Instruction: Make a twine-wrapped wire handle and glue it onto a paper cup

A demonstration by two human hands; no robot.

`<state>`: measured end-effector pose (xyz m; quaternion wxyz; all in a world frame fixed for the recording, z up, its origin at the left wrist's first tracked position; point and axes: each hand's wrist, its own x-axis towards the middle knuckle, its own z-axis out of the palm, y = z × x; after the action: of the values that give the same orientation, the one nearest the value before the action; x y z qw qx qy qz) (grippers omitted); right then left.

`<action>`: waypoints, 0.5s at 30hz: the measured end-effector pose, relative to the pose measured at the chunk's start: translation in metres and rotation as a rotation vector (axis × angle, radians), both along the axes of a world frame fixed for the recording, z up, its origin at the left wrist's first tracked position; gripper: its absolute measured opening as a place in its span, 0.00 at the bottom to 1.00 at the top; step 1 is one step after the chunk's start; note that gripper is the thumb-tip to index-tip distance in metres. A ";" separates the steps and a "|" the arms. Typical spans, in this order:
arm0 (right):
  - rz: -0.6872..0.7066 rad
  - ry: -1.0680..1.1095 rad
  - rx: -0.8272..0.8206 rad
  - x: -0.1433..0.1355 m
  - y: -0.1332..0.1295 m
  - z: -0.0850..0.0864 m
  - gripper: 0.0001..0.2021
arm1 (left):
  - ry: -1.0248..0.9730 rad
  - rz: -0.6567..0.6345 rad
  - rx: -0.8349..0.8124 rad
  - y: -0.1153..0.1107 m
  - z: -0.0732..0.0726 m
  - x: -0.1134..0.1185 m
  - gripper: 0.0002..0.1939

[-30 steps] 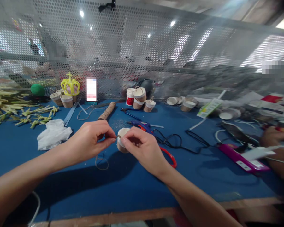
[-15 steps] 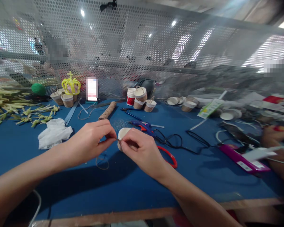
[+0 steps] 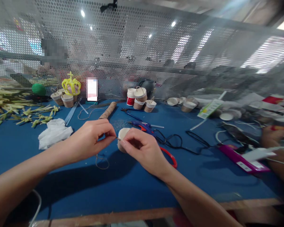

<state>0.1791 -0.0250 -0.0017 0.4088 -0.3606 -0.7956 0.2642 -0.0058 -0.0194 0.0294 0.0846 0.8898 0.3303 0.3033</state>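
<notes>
Thumb and fingertips of my left hand [image 3: 96, 137] are pinched on a short piece of brown twine [image 3: 117, 138]. My right hand [image 3: 144, 149] pinches the same twine a little to the right, its fingers closed. Right behind the fingertips stands a small pale cup [image 3: 122, 133], partly covered by my right hand; I cannot tell if the hand touches it. A thin loop of twine [image 3: 102, 164] hangs or lies below my left hand. Beyond the hands a roll of brown twine [image 3: 108, 111] lies on the blue table.
A blue glue gun [image 3: 143, 126], pliers [image 3: 132, 109] and a red ring-shaped handle [image 3: 170, 156] lie nearby. Small cups [image 3: 140, 97] stand at the back. White cloth [image 3: 54, 134] and dried stalks are left. Right are a purple power strip [image 3: 243, 159] and another person's hand [image 3: 274, 135].
My right hand's fingers have shifted slightly along the twine, and a bit more of it shows between the fingertips. My left hand has barely moved.
</notes>
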 end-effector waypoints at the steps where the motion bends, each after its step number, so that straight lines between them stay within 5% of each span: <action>1: 0.000 0.016 -0.018 0.000 0.000 0.000 0.08 | -0.001 0.000 0.000 -0.001 0.000 0.000 0.05; 15: -0.110 -0.043 -0.030 -0.002 -0.002 -0.001 0.08 | 0.075 0.014 0.066 -0.004 -0.002 0.005 0.06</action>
<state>0.1766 -0.0270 -0.0028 0.3999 -0.4156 -0.7792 0.2454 -0.0009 -0.0236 0.0270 0.0408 0.9005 0.3293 0.2812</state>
